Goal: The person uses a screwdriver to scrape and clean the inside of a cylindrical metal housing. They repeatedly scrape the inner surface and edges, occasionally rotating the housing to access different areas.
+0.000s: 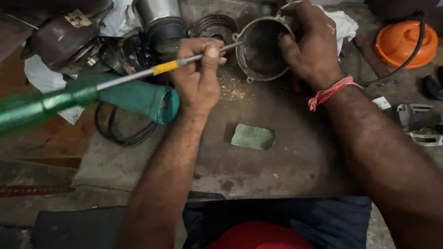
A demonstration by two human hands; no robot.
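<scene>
My left hand (199,76) grips the thin metal shaft of a long screwdriver (115,81) with a green handle and a yellow band. The shaft's tip reaches the rim of a round grey metal housing (258,50) lying open-side up on the worktop. My right hand (311,44) holds that housing at its right rim, fingers curled over the edge. A red thread band sits on my right wrist.
A teal cylindrical part (140,97) and a black rubber ring (121,131) lie at left. Dark motor parts and a metal cylinder (159,20) stand behind. White cloth (344,25), an orange cap (404,41) and a grey plastic piece (417,122) lie right. The worn metal worktop (286,161) has a rectangular hole.
</scene>
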